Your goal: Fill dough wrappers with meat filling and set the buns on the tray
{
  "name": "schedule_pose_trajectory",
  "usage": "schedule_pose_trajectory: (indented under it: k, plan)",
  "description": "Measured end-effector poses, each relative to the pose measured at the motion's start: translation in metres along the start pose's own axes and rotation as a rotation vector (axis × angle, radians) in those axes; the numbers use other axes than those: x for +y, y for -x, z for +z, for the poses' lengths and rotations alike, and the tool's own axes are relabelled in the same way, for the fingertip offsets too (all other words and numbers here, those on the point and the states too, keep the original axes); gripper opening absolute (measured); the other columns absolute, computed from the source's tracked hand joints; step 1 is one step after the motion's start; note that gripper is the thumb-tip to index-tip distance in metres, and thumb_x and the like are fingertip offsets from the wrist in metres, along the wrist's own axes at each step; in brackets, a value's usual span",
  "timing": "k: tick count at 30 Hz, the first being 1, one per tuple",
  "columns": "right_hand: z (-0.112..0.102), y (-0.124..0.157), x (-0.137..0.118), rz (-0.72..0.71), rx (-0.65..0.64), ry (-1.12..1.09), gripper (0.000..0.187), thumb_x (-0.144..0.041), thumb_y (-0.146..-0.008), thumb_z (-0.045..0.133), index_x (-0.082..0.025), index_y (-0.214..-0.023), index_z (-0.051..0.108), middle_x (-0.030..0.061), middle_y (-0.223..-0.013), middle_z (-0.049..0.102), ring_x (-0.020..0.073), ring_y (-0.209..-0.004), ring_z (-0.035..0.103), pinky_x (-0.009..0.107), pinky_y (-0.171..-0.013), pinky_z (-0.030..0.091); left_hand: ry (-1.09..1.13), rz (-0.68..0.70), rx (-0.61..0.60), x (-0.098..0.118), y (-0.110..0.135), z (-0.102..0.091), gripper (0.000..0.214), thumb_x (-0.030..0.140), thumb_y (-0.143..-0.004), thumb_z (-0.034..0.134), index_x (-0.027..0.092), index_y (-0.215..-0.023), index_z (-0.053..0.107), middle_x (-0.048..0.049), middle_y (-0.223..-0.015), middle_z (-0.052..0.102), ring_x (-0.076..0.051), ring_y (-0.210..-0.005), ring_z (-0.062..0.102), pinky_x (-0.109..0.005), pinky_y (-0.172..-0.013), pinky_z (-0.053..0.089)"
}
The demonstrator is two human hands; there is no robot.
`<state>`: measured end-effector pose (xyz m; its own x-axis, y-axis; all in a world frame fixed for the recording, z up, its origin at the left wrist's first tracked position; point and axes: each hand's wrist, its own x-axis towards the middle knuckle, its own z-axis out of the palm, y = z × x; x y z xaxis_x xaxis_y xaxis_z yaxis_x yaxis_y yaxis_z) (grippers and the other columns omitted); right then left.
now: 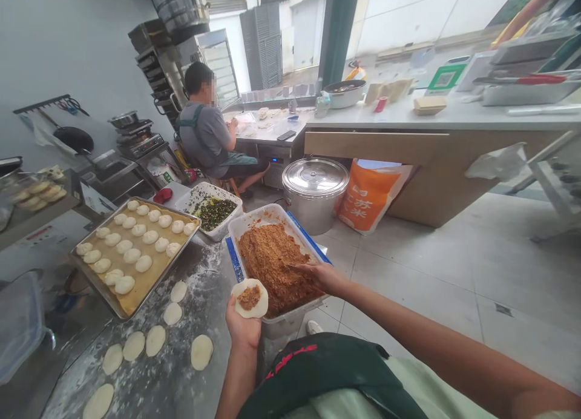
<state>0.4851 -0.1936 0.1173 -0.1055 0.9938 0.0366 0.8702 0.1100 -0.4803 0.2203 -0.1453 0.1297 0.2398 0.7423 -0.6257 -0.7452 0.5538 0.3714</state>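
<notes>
On my left hand rests a round dough wrapper, with a dab of reddish-brown filling at its middle. My right hand grips a thin spreading tool, whose tip reaches into the filling; its exact kind is hard to make out. The bulk of the filling heaps up in a white plastic tub with blue sides. Several flat dough wrappers lie to the left on the floured steel table.
A tray of several filled buns stands at the left, beside a tub of chopped greens. Beyond are a lidded steel pot and an orange rice bag. A co-worker sits at the far counter.
</notes>
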Motion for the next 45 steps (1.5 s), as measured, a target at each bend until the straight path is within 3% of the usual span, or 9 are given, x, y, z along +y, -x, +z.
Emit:
schedule_pose_trajectory:
  k: [7, 13, 18, 23, 28, 34, 38, 41, 45]
  plan:
    - [-0.013, 0.002, -0.003, -0.079, -0.081, -0.199, 0.059, -0.002, -0.07, 0.037, -0.025, -0.123, 0.05, 0.0028, -0.114, 0.059, 0.0171, -0.1, 0.055, 0.027, -0.085, 0.042, 0.028, 0.011, 0.005, -0.001, 0.002, 0.004, 0.022, 0.027, -0.075, 0.049, 0.015, -0.084, 0.066, -0.0083, -0.086, 0.068, -0.023, -0.083, 0.062, -0.042, -0.079, 0.046]
    - [-0.015, 0.005, -0.024, -0.096, -0.131, -0.394, 0.041, -0.012, -0.072, 0.045, -0.018, -0.109, 0.061, 0.0059, -0.094, 0.066, 0.0174, -0.085, 0.059, 0.025, -0.075, 0.045, 0.024, 0.021, 0.037, 0.0, 0.006, 0.01, 0.023, 0.028, -0.075, 0.048, 0.014, -0.083, 0.065, -0.0091, -0.085, 0.068, -0.023, -0.082, 0.062, -0.041, -0.079, 0.046]
    - [-0.025, -0.003, -0.048, -0.088, -0.074, -0.438, 0.036, -0.022, -0.081, 0.041, -0.016, -0.111, 0.059, 0.0076, -0.089, 0.066, 0.0187, -0.081, 0.059, 0.027, -0.072, 0.046, 0.008, 0.032, 0.04, 0.0, 0.015, 0.021, 0.024, 0.029, -0.074, 0.048, 0.015, -0.083, 0.065, -0.0085, -0.084, 0.067, -0.023, -0.082, 0.062, -0.041, -0.08, 0.046]
    - [-0.039, -0.011, -0.083, -0.201, 0.013, -0.288, 0.043, -0.013, -0.081, 0.036, -0.022, -0.12, 0.053, 0.0073, -0.09, 0.061, 0.0167, -0.08, 0.056, 0.028, -0.071, 0.044, 0.046, -0.037, -0.066, -0.002, 0.024, 0.045, 0.029, 0.033, -0.074, 0.046, 0.013, -0.083, 0.065, -0.0102, -0.085, 0.067, -0.024, -0.084, 0.061, -0.041, -0.08, 0.045]
    - [-0.027, 0.0, -0.108, -0.259, 0.053, -0.067, 0.057, 0.0, -0.074, 0.034, -0.028, -0.12, 0.051, 0.0056, -0.097, 0.055, 0.0154, -0.085, 0.053, 0.025, -0.071, 0.041, 0.074, -0.087, -0.095, 0.0, 0.029, 0.063, 0.033, 0.035, -0.074, 0.044, 0.01, -0.078, 0.066, -0.0116, -0.08, 0.066, -0.022, -0.077, 0.061, -0.038, -0.077, 0.046]
    - [-0.043, 0.007, -0.099, -0.235, 0.009, 0.134, 0.058, 0.002, -0.069, 0.038, -0.03, -0.113, 0.057, 0.0039, -0.082, 0.055, 0.0147, -0.074, 0.052, 0.024, -0.064, 0.04, 0.077, -0.033, 0.004, 0.005, 0.028, 0.059, 0.033, 0.034, -0.074, 0.042, 0.011, -0.075, 0.066, -0.0108, -0.077, 0.066, -0.023, -0.077, 0.061, -0.04, -0.076, 0.045]
    - [-0.05, 0.008, -0.109, -0.258, 0.067, 0.059, 0.053, -0.001, -0.073, 0.037, -0.029, -0.114, 0.056, 0.0058, -0.091, 0.055, 0.0154, -0.081, 0.052, 0.026, -0.07, 0.041, 0.074, 0.003, 0.024, 0.004, 0.026, 0.058, 0.033, 0.036, -0.076, 0.042, 0.013, -0.078, 0.066, -0.0093, -0.079, 0.067, -0.023, -0.077, 0.061, -0.038, -0.073, 0.046]
    - [-0.042, 0.012, -0.119, -0.26, 0.017, -0.038, 0.051, -0.003, -0.076, 0.037, -0.029, -0.116, 0.055, 0.0047, -0.093, 0.056, 0.015, -0.084, 0.053, 0.025, -0.073, 0.041, 0.055, -0.032, -0.016, 0.001, 0.025, 0.056, 0.032, 0.034, -0.077, 0.042, 0.013, -0.079, 0.067, -0.0096, -0.08, 0.067, -0.023, -0.077, 0.062, -0.039, -0.074, 0.046]
    - [-0.041, 0.021, -0.098, -0.075, -0.082, -0.107, 0.056, 0.0, -0.071, 0.036, -0.026, -0.117, 0.054, 0.0033, -0.091, 0.06, 0.0136, -0.082, 0.056, 0.022, -0.07, 0.042, 0.053, -0.02, -0.013, 0.007, 0.019, 0.038, 0.033, 0.03, -0.078, 0.039, 0.014, -0.076, 0.068, -0.01, -0.081, 0.068, -0.023, -0.08, 0.062, -0.04, -0.078, 0.046]
